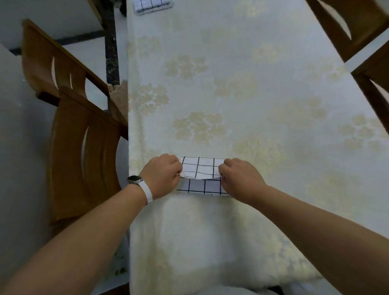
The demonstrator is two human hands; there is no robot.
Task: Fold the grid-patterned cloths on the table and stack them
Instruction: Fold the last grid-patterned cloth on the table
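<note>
The table (235, 82), covered in a pale flower-print tablecloth, is filling most of the view, with wooden chairs standing along its left side (82, 165) and its right side (352, 29). The grid-patterned cloth (201, 169) is lying near the table's front edge, partly folded, its upper layer lifting over the lower one while the left hand (161, 177) and the right hand (241, 180) are pinching that layer's left and right ends, the hands apart with the cloth between them. A folded grid-patterned cloth (153, 1) is sitting at the far left corner of the table, well apart, and a white-strapped watch (135, 180) is sitting on the left wrist.
</note>
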